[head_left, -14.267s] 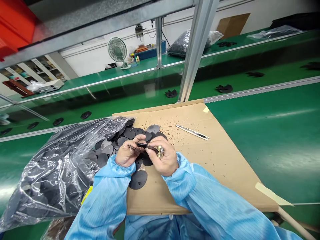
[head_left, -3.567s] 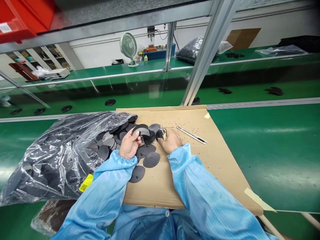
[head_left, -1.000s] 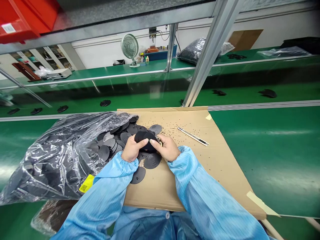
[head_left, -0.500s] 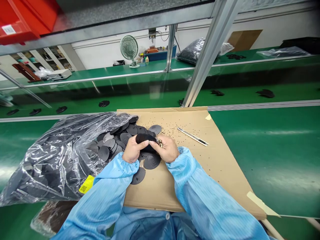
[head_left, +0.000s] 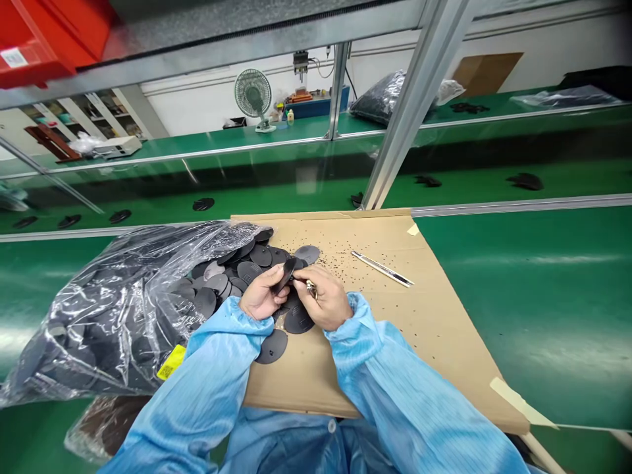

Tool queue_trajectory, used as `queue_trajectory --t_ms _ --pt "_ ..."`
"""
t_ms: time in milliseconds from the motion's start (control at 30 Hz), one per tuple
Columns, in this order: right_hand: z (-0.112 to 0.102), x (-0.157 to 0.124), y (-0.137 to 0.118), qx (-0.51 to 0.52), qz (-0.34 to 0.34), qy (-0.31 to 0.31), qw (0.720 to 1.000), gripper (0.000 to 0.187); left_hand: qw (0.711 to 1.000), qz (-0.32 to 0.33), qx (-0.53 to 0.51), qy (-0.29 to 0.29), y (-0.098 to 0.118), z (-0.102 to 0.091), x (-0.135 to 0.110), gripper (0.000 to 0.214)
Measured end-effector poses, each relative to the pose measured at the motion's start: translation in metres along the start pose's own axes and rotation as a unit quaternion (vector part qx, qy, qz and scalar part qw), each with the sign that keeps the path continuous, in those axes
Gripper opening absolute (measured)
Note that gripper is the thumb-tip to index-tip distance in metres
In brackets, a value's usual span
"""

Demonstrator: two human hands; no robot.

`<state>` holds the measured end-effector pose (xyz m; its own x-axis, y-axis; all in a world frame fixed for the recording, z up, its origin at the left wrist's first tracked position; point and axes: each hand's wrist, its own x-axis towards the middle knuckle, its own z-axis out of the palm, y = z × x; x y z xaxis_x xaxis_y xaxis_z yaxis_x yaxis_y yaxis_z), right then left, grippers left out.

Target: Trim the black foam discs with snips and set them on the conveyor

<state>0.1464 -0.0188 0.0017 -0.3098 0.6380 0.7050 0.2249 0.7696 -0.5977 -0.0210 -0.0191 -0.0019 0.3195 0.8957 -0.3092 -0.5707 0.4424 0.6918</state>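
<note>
My left hand (head_left: 263, 297) is closed on a black plastic disc (head_left: 285, 274), gripping it between thumb and fingers so it stands tilted, nearly edge-on. Close beside it, my right hand (head_left: 324, 297) is closed around a small brass-coloured metal tool (head_left: 311, 288), its kind mostly hidden by the fingers. The right fingertips are at the disc's right side; whether the tool touches the disc I cannot tell. Under and behind both hands lies a pile of dark discs (head_left: 248, 271). A loose disc (head_left: 272, 347) rests on the cardboard sheet (head_left: 306, 388) below my left hand.
A clear plastic bag (head_left: 113, 316) full of dark discs lies at the left. A slim utility knife (head_left: 382, 268) lies on the cardboard at the right, near scattered black specks. A metal post (head_left: 419, 105) rises behind; several black pieces lie on the green conveyor (head_left: 276, 191).
The disc in my left hand has turned from broad face to nearly edge-on. My right hand has shifted slightly down, its thumb away from my left thumb.
</note>
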Motion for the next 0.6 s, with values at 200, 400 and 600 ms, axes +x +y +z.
queue_trajectory --t_ms 200,400,600 --pt "0.002 0.0 0.0 -0.024 -0.009 0.005 1.0 0.015 1.0 -0.001 -0.01 -0.016 -0.002 0.002 -0.001 0.038" --pt "0.004 -0.001 -0.006 -0.04 0.003 0.025 0.999 0.017 1.0 0.013 0.006 -0.023 -0.007 0.003 -0.002 0.049" --pt "0.011 -0.004 -0.009 0.144 0.205 0.044 0.967 0.02 0.995 0.097 0.022 0.016 -0.009 0.006 0.003 0.052"
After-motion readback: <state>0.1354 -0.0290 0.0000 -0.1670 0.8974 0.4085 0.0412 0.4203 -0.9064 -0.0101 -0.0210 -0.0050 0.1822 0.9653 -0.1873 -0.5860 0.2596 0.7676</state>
